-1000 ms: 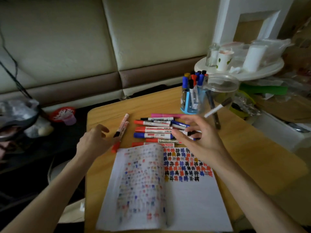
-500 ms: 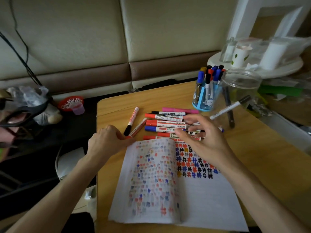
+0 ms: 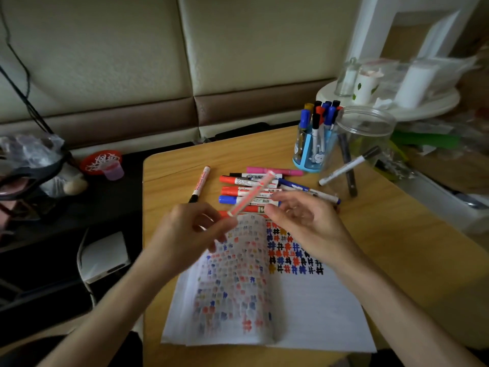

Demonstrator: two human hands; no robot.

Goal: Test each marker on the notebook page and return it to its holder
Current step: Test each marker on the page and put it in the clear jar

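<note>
My left hand (image 3: 185,234) holds a red marker (image 3: 251,193), blurred with motion, slanting up to the right above the notebook's top edge. My right hand (image 3: 304,223) hovers just right of it with relaxed fingers and holds nothing. The open notebook (image 3: 304,313) lies at the table's near side, its right page marked with coloured hash marks. Behind it lies a pile of loose markers (image 3: 248,186). A blue holder (image 3: 311,157) with several capped markers stands at the back right. One red marker (image 3: 200,184) lies alone to the left.
A clear plastic jar (image 3: 367,144) stands beside the holder, with a white marker (image 3: 349,165) and a dark pen (image 3: 348,165) leaning at it. A round white tray (image 3: 330,94) with cups is behind. The wooden table's (image 3: 397,247) left edge drops to dark clutter.
My left hand picked a red marker off the table's left side and lifted it toward my right hand. My right hand drew back from the marker pile.
</note>
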